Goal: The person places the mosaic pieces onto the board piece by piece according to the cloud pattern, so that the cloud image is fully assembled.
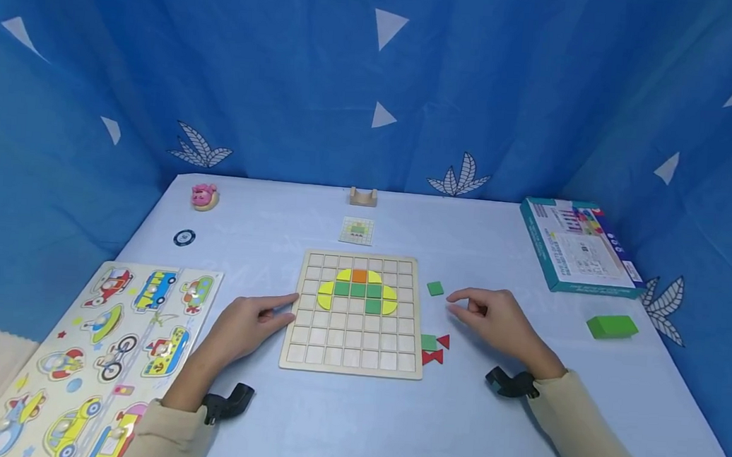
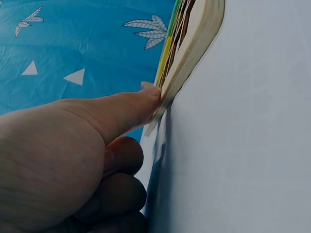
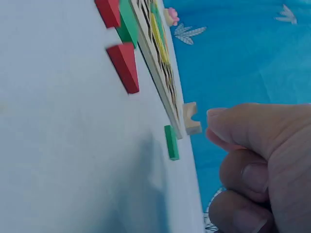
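Observation:
A wooden grid board (image 1: 352, 339) lies on the table with yellow curved tiles (image 1: 325, 296), green square tiles (image 1: 358, 289) and one orange tile (image 1: 359, 276) set in its upper cells. At the board's left edge, my left hand (image 1: 249, 325) touches the rim with thumb and index finger extended, as the left wrist view also shows. My right hand (image 1: 492, 321) hovers right of the board, thumb and index finger apart in the head view and nothing between them. Nearest to it lies a loose green square tile (image 1: 435, 288). Several red triangle tiles (image 1: 444, 341) and another green tile (image 1: 429, 343) lie by the board's lower right.
Behind the board lie a small pattern card (image 1: 356, 231) and a wooden holder (image 1: 363, 198). A picture puzzle board (image 1: 94, 323) occupies the left side. Rightward are a box (image 1: 581, 251) and a green block (image 1: 612, 327). A pink toy (image 1: 204, 197) and dark disc (image 1: 184, 238) sit back left.

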Motion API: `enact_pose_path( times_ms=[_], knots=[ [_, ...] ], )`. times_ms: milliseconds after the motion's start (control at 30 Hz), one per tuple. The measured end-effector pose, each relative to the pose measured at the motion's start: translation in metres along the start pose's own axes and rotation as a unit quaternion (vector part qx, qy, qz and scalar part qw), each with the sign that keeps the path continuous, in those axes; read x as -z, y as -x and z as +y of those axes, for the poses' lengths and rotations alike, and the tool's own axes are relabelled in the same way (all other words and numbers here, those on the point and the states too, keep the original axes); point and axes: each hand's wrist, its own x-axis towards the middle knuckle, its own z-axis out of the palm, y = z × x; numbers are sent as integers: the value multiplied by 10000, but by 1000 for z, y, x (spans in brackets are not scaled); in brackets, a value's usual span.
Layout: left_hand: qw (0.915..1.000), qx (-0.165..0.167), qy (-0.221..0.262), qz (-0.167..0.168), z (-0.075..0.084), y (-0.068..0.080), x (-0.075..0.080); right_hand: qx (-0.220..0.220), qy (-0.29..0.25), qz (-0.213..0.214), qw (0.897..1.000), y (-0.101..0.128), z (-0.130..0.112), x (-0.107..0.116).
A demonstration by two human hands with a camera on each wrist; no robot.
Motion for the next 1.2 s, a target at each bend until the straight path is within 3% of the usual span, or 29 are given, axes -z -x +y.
enact_pose_path(
  times_ms=[200, 533, 1200],
  knots=[
    [10000, 13, 15, -27, -1, -2, 0, -27, -282, -128, 9995, -19, 16, -7],
    [10000, -14, -12, -11, -1, -1, -1, -293, 44, -463, 9985, -31, 18, -11],
    [10000, 15, -43, 31, 2, 1, 0, -398, 587, 49, 9975, -28, 15, -24]
  ],
)
